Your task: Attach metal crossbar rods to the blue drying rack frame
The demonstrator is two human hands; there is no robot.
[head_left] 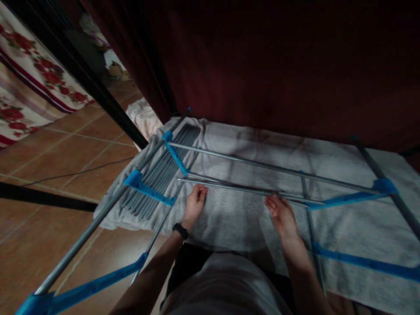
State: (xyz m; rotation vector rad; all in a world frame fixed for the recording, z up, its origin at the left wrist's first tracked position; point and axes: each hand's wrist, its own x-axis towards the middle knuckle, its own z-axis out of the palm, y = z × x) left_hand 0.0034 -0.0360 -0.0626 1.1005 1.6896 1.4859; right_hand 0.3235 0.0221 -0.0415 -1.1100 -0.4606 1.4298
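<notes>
A grey metal rack frame with blue plastic brackets stands over the bed-like surface around my hands. My left hand [196, 202], with a dark band on its wrist, has its fingers curled at a thin grey rod [236, 188] near the rod's left end. Farther right, my right hand [279, 212] has thumb and fingers closed at the same rod. The rod lies nearly level between the left blue bracket [152, 192] and the right blue bracket [348, 200]. Another thin rod runs close beside it. Fingertip contact is partly hidden.
Several loose grey rods [164, 170] lie side by side on the grey blanket [223, 214] at left. A thicker bar [262, 162] crosses the frame behind my hands. Dark red curtain [262, 65] hangs behind. Black poles [82, 83] and a cable [82, 169] are at left above the tiled floor.
</notes>
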